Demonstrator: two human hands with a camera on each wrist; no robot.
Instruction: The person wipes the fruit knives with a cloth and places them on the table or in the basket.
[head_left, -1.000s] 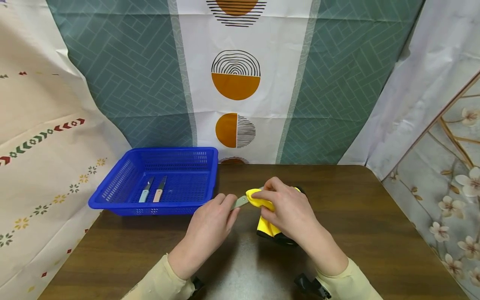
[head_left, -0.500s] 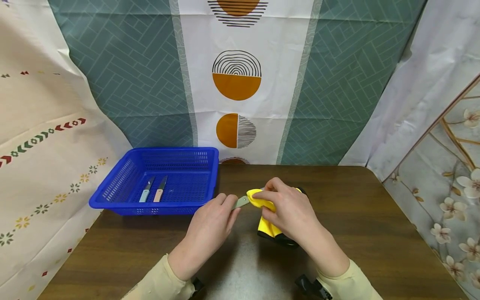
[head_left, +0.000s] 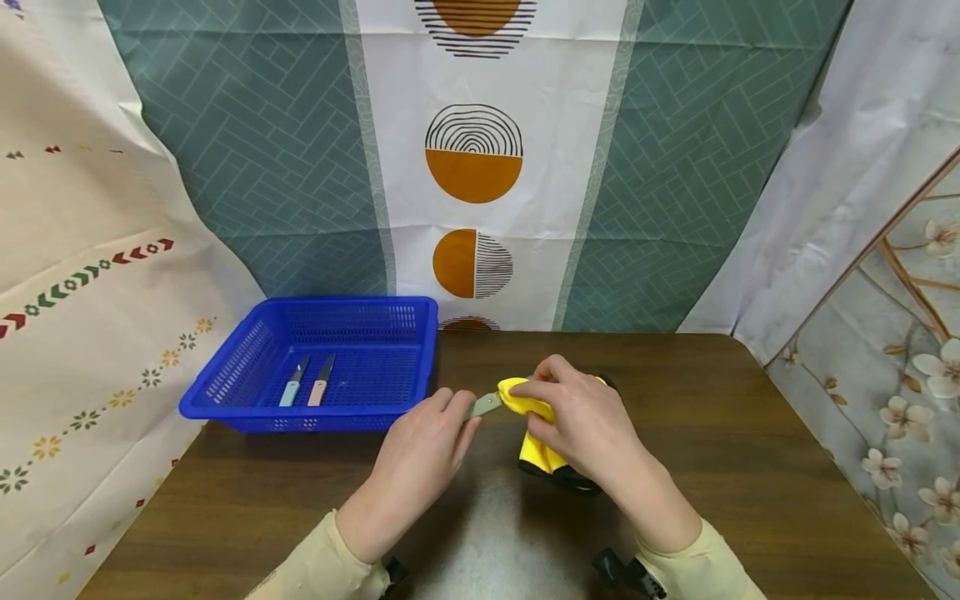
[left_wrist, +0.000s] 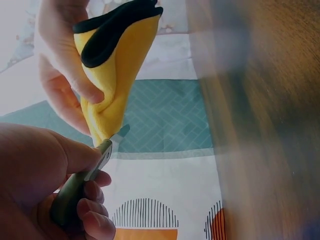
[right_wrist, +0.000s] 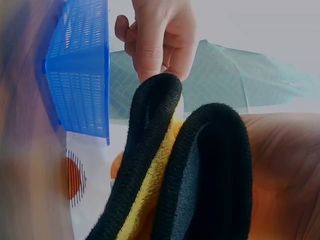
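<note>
My left hand (head_left: pixel 427 442) grips the green handle of a small knife (head_left: pixel 486 405); in the left wrist view the handle lies between thumb and curled fingers. A yellow cloth with black edging (left_wrist: pixel 120 65) is folded over the knife's blade, most of which it hides. Just past the cloth a bit of blade tip (left_wrist: pixel 124 131) shows. My right hand (head_left: pixel 585 412) pinches the cloth around the blade, thumb on one side and fingers on the other. The rest of the cloth hangs below that hand, its black edges (right_wrist: pixel 215 150) filling the right wrist view.
A blue plastic basket (head_left: pixel 429 367) stands at the back left of the brown table (head_left: pixel 697 433). Inside it lie a knife with a light blue handle (head_left: pixel 289 392) and one with a pink handle (head_left: pixel 317 392). Patterned curtains (head_left: pixel 652 167) hang behind and beside the table.
The right hand and cloth have shifted very slightly to the right along the knife. The left hand keeps its hold in nearly the same place.
</note>
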